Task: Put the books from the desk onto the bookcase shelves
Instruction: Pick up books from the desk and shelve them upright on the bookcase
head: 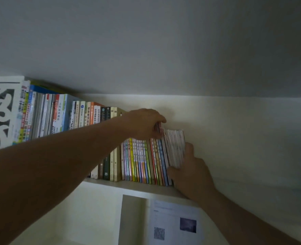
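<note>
Sliding a bundle of thin booklets onto the shelf, right hand clasping its lower end, left hand pinching the tops of the colourful thin books alongside. Next, probably: push the bundle fully upright, flush against the row.

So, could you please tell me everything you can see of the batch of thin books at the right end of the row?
The batch of thin books stands on the white shelf, page edges pale and pinkish, leaning left against the colourful spines. It looks like paper. The right hand holds its lower right edge; the left hand grips book tops beside its upper left corner. Titles are unreadable.
</note>
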